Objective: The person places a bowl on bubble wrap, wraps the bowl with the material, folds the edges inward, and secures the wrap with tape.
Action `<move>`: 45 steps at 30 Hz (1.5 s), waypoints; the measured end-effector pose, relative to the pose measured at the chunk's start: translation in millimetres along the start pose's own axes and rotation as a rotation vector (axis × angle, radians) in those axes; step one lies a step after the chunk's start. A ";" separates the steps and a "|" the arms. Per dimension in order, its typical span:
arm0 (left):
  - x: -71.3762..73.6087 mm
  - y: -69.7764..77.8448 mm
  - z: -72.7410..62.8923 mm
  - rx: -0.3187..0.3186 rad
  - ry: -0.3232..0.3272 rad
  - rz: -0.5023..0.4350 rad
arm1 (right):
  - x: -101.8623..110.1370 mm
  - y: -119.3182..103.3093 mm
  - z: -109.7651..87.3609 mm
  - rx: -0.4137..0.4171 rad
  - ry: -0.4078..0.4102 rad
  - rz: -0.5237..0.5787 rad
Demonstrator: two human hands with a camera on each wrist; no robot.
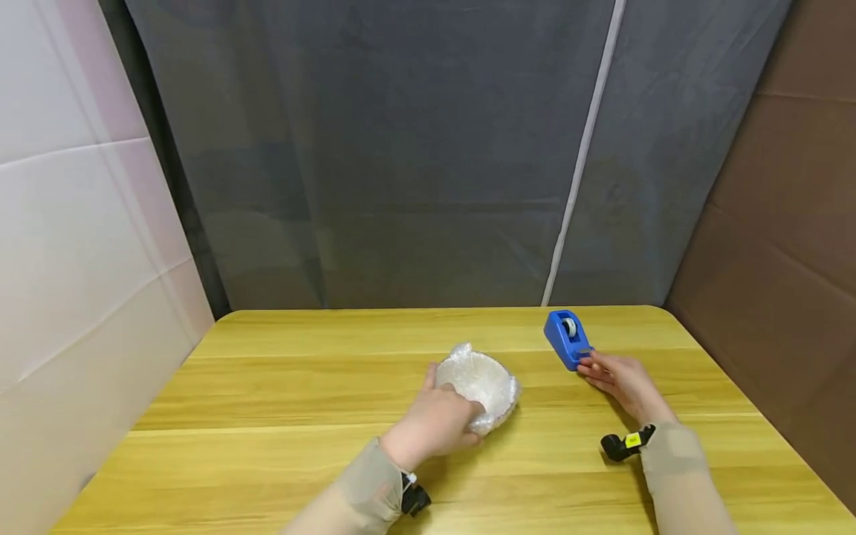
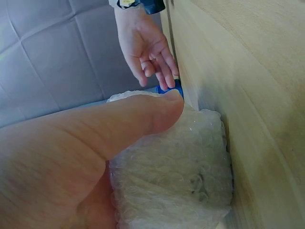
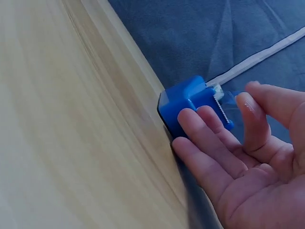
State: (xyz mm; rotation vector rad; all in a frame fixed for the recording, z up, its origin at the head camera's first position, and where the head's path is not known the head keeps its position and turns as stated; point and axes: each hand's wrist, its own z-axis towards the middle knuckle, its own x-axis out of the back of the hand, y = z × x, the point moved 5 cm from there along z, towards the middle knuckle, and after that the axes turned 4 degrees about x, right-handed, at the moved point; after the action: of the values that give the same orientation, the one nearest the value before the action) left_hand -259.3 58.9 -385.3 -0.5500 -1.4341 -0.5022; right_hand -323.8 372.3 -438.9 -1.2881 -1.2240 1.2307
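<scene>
A bowl wrapped in bubble wrap (image 1: 491, 383) sits near the middle of the table, its hollow facing up. My left hand (image 1: 438, 420) grips it at the near left side. In the left wrist view, the thumb (image 2: 143, 114) lies along the bubble-wrapped wall. Further right stands a blue tape dispenser (image 1: 565, 338) with a white-cored roll in it. Beside its cutter is my right hand (image 1: 622, 383). In the right wrist view, thumb and forefinger pinch the end of a clear tape strip (image 3: 230, 97) that stretches from the toothed edge; the other fingers reach toward the dispenser's side.
The wooden table (image 1: 281, 401) has rounded far corners. A grey cloth (image 1: 401, 163) with a pale strip hangs behind it. A white panel (image 1: 87, 193) stands on the left and a brown one (image 1: 782, 245) on the right. Both wrists carry small black cameras.
</scene>
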 end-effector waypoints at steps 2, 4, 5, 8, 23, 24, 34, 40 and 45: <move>0.4 1.4 0.1 -0.001 0.002 -0.002 | 0.4 1.4 0.1 -0.006 0.009 -0.005; 1.0 2.5 0.3 -0.001 0.002 -0.005 | 0.5 2.3 0.0 -0.011 0.017 -0.006; 1.1 3.1 0.5 -0.002 0.001 -0.007 | 1.1 3.0 -0.2 -0.014 0.028 -0.008; 1.5 3.9 1.5 -0.008 0.001 -0.011 | 2.0 3.6 -0.8 -0.016 0.034 -0.013; 3.1 6.7 1.1 0.002 -0.017 -0.014 | 6.2 7.1 -2.8 -0.019 0.037 -0.047; 3.1 6.7 1.2 0.002 -0.016 -0.014 | 6.2 7.1 -3.2 -0.020 0.035 -0.050; 3.9 6.4 2.9 0.002 -0.007 -0.021 | 3.7 8.3 -6.0 -0.001 -0.013 0.009; 2.6 8.4 2.3 -0.001 -0.009 -0.022 | 3.4 11.2 -11.2 -0.083 -0.006 -0.106; 2.8 8.8 1.9 0.001 -0.005 -0.019 | 2.0 13.0 -11.9 -0.162 0.007 -0.288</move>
State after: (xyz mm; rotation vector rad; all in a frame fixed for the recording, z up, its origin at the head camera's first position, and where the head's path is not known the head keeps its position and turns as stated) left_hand -255.1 66.9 -382.9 -0.5375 -1.4455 -0.5161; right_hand -311.2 373.7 -451.4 -1.1789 -1.4716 0.9350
